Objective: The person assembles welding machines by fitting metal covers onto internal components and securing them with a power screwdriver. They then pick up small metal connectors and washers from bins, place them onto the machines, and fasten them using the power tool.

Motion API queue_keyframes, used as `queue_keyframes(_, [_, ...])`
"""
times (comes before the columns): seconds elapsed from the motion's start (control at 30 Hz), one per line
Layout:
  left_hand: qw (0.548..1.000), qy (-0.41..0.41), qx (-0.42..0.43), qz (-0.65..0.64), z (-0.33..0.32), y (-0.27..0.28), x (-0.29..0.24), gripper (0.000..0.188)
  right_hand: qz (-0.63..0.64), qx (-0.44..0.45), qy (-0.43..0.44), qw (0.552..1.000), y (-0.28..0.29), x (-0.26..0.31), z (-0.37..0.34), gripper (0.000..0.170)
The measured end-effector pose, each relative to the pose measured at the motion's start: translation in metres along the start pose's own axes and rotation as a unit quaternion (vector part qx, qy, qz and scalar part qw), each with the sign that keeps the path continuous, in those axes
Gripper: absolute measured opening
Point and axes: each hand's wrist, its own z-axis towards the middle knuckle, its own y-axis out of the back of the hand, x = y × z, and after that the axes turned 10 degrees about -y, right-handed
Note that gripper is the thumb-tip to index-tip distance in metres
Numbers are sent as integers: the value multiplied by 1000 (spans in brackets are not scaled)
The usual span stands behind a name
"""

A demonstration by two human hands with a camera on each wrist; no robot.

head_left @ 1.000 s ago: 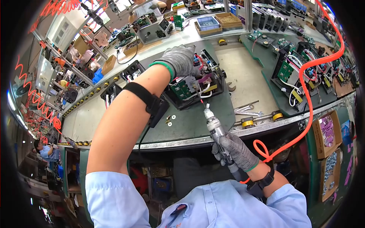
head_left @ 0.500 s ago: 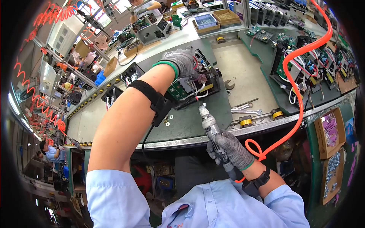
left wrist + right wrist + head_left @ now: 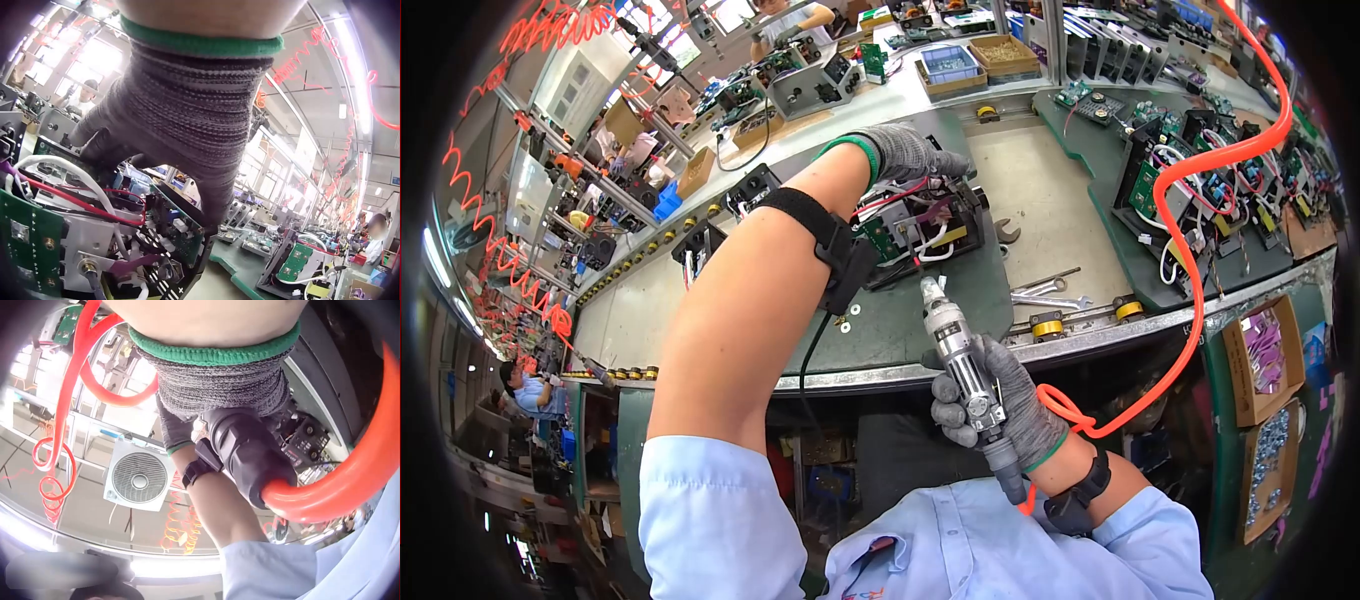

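Observation:
My gloved left hand (image 3: 908,155) (image 3: 187,115) reaches over the top of an open electronic unit (image 3: 945,225) with green boards and red and white wires; its fingers and thumb grip the unit's upper part. In my gloved right hand (image 3: 1022,405) (image 3: 219,387) is a silver air screwdriver (image 3: 962,355), pointing up at the unit's near side. The left wrist view shows the driver's bit (image 3: 94,281) at a round fastener on a metal plate. The driver's dark rear end (image 3: 250,453) joins an orange hose (image 3: 337,494).
Loose washers (image 3: 846,327) lie on the green board (image 3: 960,300) by the unit. Wrenches (image 3: 1050,298) are to its right, with more units (image 3: 1190,200) beyond. The orange hose hangs across the right side. Parts boxes (image 3: 1262,360) stand at the right edge.
My left hand has shifted right over the unit's top, its fingers reaching toward the far right corner. The driver has swung slightly left, and more of my right fingers show around it.

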Motion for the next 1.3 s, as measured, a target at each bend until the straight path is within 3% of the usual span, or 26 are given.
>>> queue_keyframes(0.07, [999,-42,7,-12,8,-3,10,71,-51,-48,18,997,2,-1,-4,57])
queue_keyframes(0.17, [999,-32,10,-34,18,-7,18,80,-211,-153,77,962,8,-4,-5,68])
queue_keyframes(0.3, [999,32,-35,-2,-3,-2,-2,89,-175,-137,70,973,5,-4,-3,65])
queue_keyframes(0.43, [1000,-2,0,-26,4,-1,6,89,-245,-208,73,944,4,-7,-2,64])
queue_keyframes(0.47, [1000,-10,9,-23,2,0,6,98,-245,-208,73,944,0,-8,-1,64])
queue_keyframes(0.53, [999,-17,18,-21,1,0,5,107,-121,-115,61,984,-7,-8,0,61])
queue_keyframes(0.57, [999,-24,26,-16,2,1,6,107,-16,-3,27,1000,-2,-7,3,63])
queue_keyframes(0.7, [1000,-22,13,2,-1,2,3,106,18,87,-1,996,-2,0,7,70])
queue_keyframes(0.8, [1000,-5,22,0,-5,5,-3,107,-36,5,35,999,-6,-5,4,69])
queue_keyframes(1.07, [1000,11,16,7,-9,7,-6,106,-39,-13,40,998,-14,-1,14,66])
queue_keyframes(1.13, [1000,2,13,-12,-14,8,-11,123,-62,-42,45,996,-18,-2,16,66])
queue_keyframes(1.3, [1000,14,16,-22,-32,19,-20,125,-56,-29,46,997,-13,-2,17,67])
